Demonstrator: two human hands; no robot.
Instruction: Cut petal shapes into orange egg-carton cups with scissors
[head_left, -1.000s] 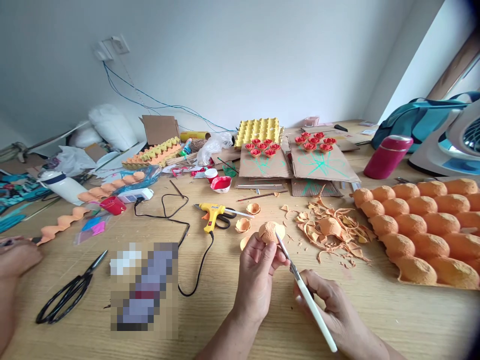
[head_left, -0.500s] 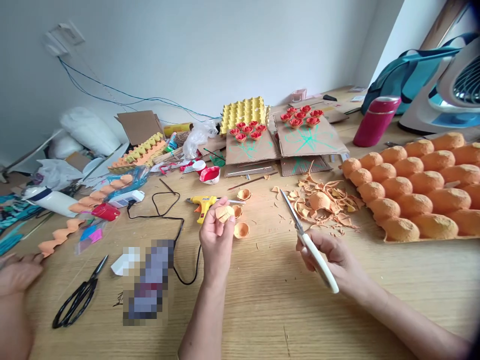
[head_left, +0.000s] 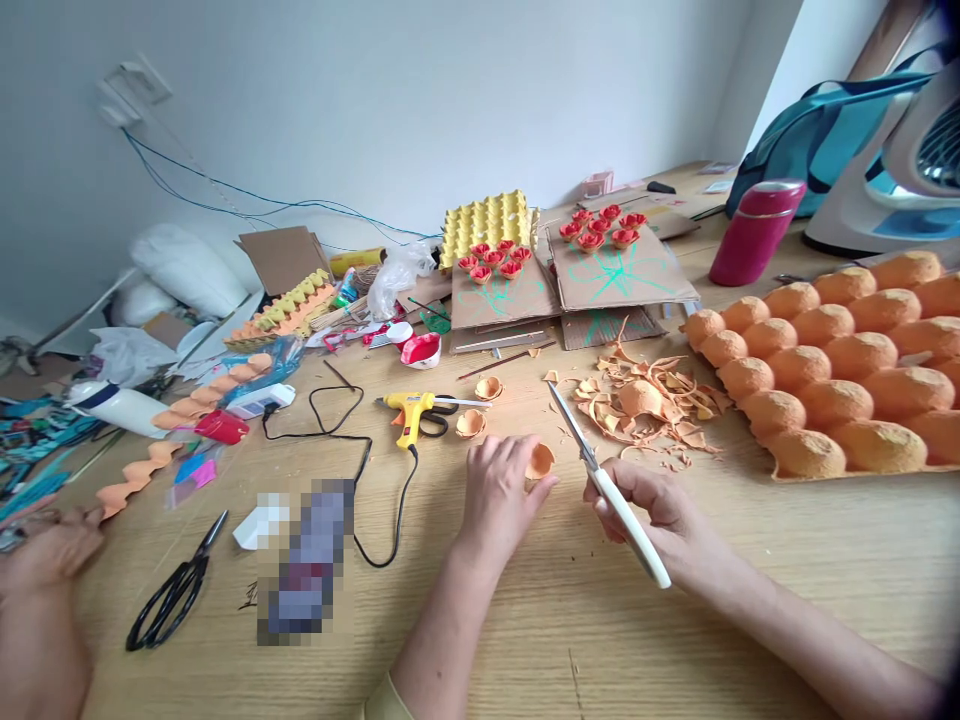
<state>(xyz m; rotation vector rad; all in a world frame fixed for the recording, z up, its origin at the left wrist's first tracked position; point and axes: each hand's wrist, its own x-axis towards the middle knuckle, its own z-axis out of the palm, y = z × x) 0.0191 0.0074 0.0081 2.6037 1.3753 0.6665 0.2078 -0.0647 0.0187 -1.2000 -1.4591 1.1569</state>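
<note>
My left hand (head_left: 499,490) rests low on the wooden table (head_left: 525,620), fingers curled around a small orange egg-carton cup (head_left: 540,461) at its fingertips. My right hand (head_left: 660,515) grips white-handled scissors (head_left: 611,490), whose blades point up and left toward a heap of orange carton scraps (head_left: 645,400). Two more cut orange cups (head_left: 471,423) lie beside a yellow glue gun (head_left: 412,412).
A large orange egg tray (head_left: 832,390) fills the right. Cardboard sheets with red paper flowers (head_left: 600,270), a yellow egg tray (head_left: 487,220) and a maroon bottle (head_left: 756,232) stand behind. Black scissors (head_left: 172,595) lie at left, near another person's hand (head_left: 45,555).
My left hand lowered the orange cup from a raised hold down to the table and shifted right. The right hand with the scissors barely moved.
</note>
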